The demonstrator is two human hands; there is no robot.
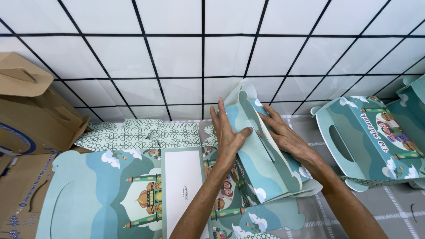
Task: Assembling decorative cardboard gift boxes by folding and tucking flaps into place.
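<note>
A teal printed carton box (259, 163) with a cut-out handle stands half folded in the middle of the view. My left hand (226, 135) lies flat against its left panel, thumb hooked over the panel's edge. My right hand (285, 135) presses on the right side, fingers reaching into the fold near the handle flaps. Under and left of the box lies a stack of flat unfolded cartons (110, 190) of the same print, one with its white inside face (183, 186) turned up.
A finished carton box (372, 141) with a handle lies on its side at the right. Brown cardboard shipping boxes (31, 119) stand at the left. A white tiled wall (177, 53) rises right behind the work surface, which has a grey checked cloth (389, 203).
</note>
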